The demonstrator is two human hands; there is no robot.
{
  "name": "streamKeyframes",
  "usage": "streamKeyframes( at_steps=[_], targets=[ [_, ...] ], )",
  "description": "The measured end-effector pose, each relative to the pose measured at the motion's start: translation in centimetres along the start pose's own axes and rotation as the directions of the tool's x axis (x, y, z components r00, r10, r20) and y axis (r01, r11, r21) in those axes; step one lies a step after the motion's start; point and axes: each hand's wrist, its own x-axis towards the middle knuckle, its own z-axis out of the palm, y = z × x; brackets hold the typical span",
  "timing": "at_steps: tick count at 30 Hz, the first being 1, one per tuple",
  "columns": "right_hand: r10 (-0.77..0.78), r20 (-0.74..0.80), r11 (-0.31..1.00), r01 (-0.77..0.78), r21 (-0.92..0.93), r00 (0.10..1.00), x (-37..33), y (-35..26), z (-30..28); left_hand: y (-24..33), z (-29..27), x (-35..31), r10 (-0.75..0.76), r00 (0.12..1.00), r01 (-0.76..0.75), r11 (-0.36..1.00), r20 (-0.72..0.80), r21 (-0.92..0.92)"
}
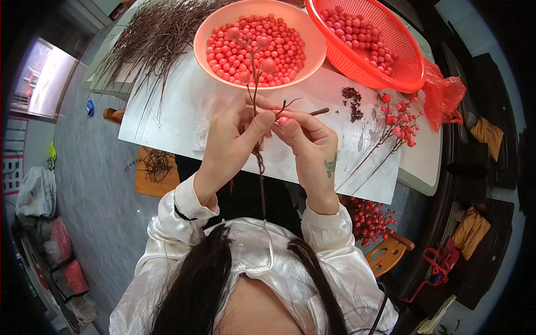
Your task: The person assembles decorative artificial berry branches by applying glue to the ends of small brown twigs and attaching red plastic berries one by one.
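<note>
Pinches a brown artificial twig (261, 162) in the left hand (230, 138) and a pink berry (283, 120) in the right hand (308, 144), with four berries (268, 66) attached beyond both hands, a bare fork (285, 105) between them seemingly unfilled, and berried sprays (401, 121) to their right.

Tabletop (421, 164): open room left of left hand (237, 131), over bare white sheet (162, 131); narrower gap right of right hand (307, 139), bounded by berry sprigs (397, 125). Beyond hands, wide bowl (316, 47) and red basket (357, 72) block way, side by side. Twig heap (151, 39) bars far left. Branch (261, 162) juts from left hand toward bowl.
</note>
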Motion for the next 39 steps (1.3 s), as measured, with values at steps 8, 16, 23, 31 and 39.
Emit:
streamKeyframes(
  at_steps=[8,16,23,31,39],
  targets=[
    [-0.055,0.029,0.991,0.058,-0.124,0.998,-0.4,0.5,0.6,0.1,-1.0,-0.1,-0.172,0.984,0.169,0.983,-0.040,-0.070],
    [-0.170,-0.057,0.963,0.154,-0.223,0.984,-1.0,-0.8,-0.3,0.7,-1.4,0.2,-0.268,0.963,0.260,0.955,-0.035,-0.143],
    [-0.582,-0.194,0.685,0.348,-0.640,0.789,2.7,-7.1,-4.0,0.8,-2.1,0.7,-0.284,0.957,0.269,0.944,-0.053,-0.190],
    [-0.165,0.659,0.119,0.678,-0.725,0.733,16.3,-4.7,-3.1,1.0,-2.0,0.8,-0.253,0.964,0.235,0.954,-0.085,-0.186],
    [0.330,0.583,-0.092,0.640,-0.763,0.742,20.1,0.6,-1.6,1.3,-2.3,0.8,-0.275,0.958,0.257,0.951,-0.086,-0.173]
  ],
)
